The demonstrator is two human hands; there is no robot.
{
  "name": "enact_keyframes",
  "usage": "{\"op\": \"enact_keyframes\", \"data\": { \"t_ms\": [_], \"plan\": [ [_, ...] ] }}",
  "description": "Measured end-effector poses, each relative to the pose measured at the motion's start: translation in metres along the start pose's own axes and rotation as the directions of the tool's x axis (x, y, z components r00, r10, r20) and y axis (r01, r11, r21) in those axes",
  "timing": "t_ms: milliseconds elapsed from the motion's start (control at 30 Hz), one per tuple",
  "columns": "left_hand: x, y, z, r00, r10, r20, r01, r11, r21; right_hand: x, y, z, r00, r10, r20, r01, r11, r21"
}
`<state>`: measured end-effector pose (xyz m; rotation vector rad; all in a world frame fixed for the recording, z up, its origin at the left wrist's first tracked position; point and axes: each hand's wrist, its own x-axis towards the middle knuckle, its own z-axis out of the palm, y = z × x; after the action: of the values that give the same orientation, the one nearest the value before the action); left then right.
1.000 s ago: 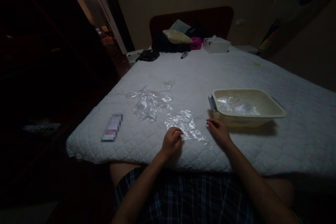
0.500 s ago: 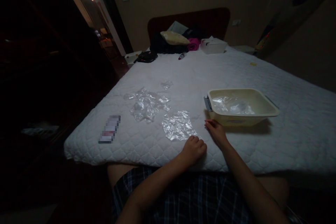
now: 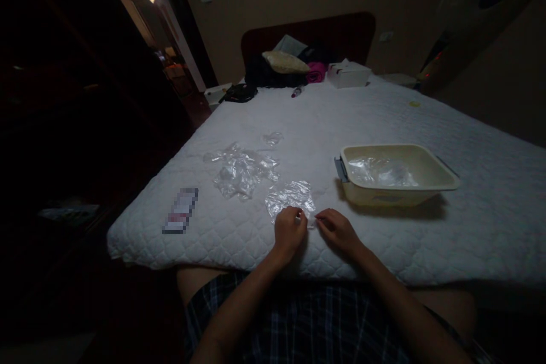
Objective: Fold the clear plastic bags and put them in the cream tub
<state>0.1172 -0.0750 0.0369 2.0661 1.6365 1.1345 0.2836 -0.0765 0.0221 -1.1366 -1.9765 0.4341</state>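
A thin clear plastic bag (image 3: 290, 193) lies crinkled and spread on the white quilted bed cover in front of me. My left hand (image 3: 290, 232) rests over its near edge, fingers curled and pinching the film. Just to the right, my right hand (image 3: 339, 231) has its thumb and fingertips pressed together at the bag's near right corner. A small strip of film shows between the two hands. Behind and to the left is a loose heap of clear plastic bags (image 3: 241, 170). The cream plastic basin (image 3: 384, 196), with grey handles, stands to the right, holding more clear plastic.
A blurred-out phone-like rectangle (image 3: 181, 211) lies at the left of the bed. A small scrap of clear plastic (image 3: 273, 137) is beyond the heap. Toward the headboard (image 3: 341, 28) are a white box (image 3: 350, 75), a yellowish pillow (image 3: 285, 62) and dark cloth.
My left hand has shifted left onto the bag's near edge. My right hand has come left and nearer, away from the basin, to the bag's corner.
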Motion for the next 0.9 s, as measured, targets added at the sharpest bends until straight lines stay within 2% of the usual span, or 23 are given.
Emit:
{"op": "enact_keyframes", "data": {
  "t_ms": [200,433,633,700,767,833,900],
  "plan": [
    [-0.001,-0.009,-0.001,0.998,0.054,-0.026,-0.049,0.982,0.181,0.002,0.002,0.002,0.990,-0.075,0.120,0.092,0.985,-0.143],
    [0.004,-0.014,-0.008,0.985,0.127,0.119,-0.153,0.957,0.246,0.003,0.001,0.003,0.979,-0.077,0.189,0.114,0.974,-0.196],
    [0.010,-0.014,-0.011,0.974,0.176,0.145,-0.209,0.941,0.265,0.008,-0.005,0.001,0.979,-0.049,0.199,0.078,0.987,-0.142],
    [0.015,-0.020,-0.017,0.981,0.160,0.111,-0.180,0.962,0.206,0.010,-0.004,0.000,0.989,-0.005,0.151,0.012,0.999,-0.049],
    [0.023,-0.033,-0.027,0.996,0.093,0.017,-0.094,0.986,0.134,0.015,0.003,0.000,0.993,0.105,0.050,-0.107,0.993,0.041],
    [0.033,-0.053,-0.038,0.995,-0.018,-0.102,0.022,0.999,0.038,0.021,0.014,0.002,0.966,0.251,-0.054,-0.244,0.963,0.111],
    [0.041,-0.076,-0.048,0.973,-0.174,-0.153,0.162,0.983,-0.091,0.030,0.027,0.004,0.928,0.364,-0.079,-0.345,0.920,0.188]
  ]
}}
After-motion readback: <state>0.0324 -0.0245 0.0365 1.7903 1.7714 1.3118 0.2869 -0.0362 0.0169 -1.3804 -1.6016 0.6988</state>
